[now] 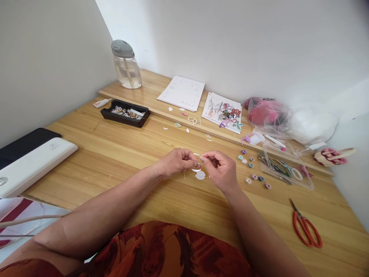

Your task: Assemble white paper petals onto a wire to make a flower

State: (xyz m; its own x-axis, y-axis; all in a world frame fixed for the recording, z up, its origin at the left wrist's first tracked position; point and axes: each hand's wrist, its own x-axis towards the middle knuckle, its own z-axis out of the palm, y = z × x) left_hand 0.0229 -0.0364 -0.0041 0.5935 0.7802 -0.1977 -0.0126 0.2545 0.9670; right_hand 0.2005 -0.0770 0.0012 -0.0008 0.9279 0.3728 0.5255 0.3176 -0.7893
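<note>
My left hand and my right hand are held close together above the middle of the table, each with thumb and forefinger pinched. Between the fingertips runs a fine, pale strand, too thin to tell whether it is thread or wire. A short end hangs below my left hand. White oval paper pieces lie on the wood just under the fingers, and part of a white curved edge shows between the hands. My fingers partly hide these pieces.
Red-handled scissors lie at the right. Small thread bobbins and a clear plastic box are beyond my right hand. A black bead tray stands back left, near a water bottle. A white device lies left.
</note>
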